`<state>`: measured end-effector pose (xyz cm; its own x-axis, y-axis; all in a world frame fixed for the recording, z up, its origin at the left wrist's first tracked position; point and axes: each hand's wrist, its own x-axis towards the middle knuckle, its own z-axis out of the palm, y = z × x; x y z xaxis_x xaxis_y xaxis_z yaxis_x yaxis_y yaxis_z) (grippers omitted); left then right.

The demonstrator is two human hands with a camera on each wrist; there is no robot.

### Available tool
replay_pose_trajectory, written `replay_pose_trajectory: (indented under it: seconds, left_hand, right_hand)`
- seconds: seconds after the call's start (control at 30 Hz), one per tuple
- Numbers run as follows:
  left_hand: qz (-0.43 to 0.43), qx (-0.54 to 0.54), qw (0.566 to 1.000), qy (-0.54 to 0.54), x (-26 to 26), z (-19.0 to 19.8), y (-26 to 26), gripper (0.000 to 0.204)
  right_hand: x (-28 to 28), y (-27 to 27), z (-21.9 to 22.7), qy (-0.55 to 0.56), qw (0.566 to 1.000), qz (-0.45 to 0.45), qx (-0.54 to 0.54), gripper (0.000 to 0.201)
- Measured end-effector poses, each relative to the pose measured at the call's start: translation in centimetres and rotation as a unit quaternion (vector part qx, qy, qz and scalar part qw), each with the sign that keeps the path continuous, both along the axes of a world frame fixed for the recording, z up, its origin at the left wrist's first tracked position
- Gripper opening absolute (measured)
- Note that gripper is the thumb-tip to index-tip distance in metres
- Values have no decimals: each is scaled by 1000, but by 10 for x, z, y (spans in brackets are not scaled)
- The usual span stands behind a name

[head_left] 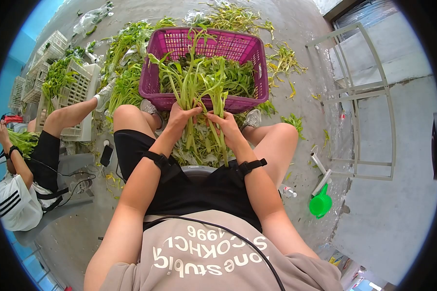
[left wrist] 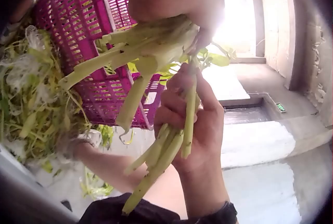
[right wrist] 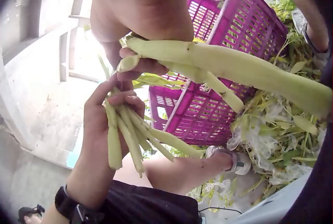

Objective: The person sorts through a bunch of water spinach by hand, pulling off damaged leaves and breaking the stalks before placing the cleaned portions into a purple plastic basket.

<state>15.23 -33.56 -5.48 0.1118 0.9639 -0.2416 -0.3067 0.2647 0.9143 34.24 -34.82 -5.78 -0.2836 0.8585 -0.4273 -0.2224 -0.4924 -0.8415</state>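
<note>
I sit with a magenta basket (head_left: 153,77) of leafy green stalks (head_left: 199,72) between my knees. My left hand (head_left: 182,116) grips a bunch of these stalks by their pale lower ends, upright before the basket. Close beside it, my right hand (head_left: 226,125) holds more stalks. In the left wrist view the left hand (left wrist: 171,0) clasps thick pale stems (left wrist: 140,52) at the top, while the right hand (left wrist: 192,125) holds several thinner ones (left wrist: 161,156). In the right wrist view the right hand (right wrist: 140,10) grips a long stem (right wrist: 234,68) and the left hand (right wrist: 104,120) holds several stems.
Trimmed leaves (head_left: 199,145) lie heaped between my feet and around the basket. Another person (head_left: 19,189) sits at the left by white crates (head_left: 77,92) of greens. A green watering can (head_left: 320,203) and a metal frame (head_left: 364,97) stand at the right. A phone (head_left: 106,155) lies on the floor.
</note>
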Motion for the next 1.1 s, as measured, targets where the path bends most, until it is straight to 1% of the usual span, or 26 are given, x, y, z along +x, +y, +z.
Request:
replay_pose_trajectory:
  seconds: [0.1, 0.43, 0.63, 0.73, 0.83, 0.9, 1.1]
  left_hand:
    - [-22, 18, 999, 24, -1, 1, 0, 18]
    - [-31, 26, 999, 23, -1, 0, 1, 16]
    - [-23, 31, 998, 41, 0, 0, 0, 16]
    - [-34, 38, 998, 48, 0, 0, 1, 16]
    - [-29, 24, 999, 28, -1, 1, 1, 16]
    - [-23, -17, 1000, 0, -1, 1, 1, 17]
    - [-26, -21, 999, -18, -2, 0, 1, 17]
  right_hand:
    - [0, 0, 0, 1, 1000, -1, -5, 17]
    - [1, 0, -2, -1, 1000, 14, 5, 16]
    - [0, -1, 3, 1, 1000, 3, -12, 16]
    - [0, -1, 5, 6, 1000, 6, -12, 17]
    - [0, -1, 5, 34, 999, -17, -32, 18]
    - [0, 0, 3, 37, 999, -20, -32, 18]
    - [1, -1, 5, 54, 998, -14, -30, 18]
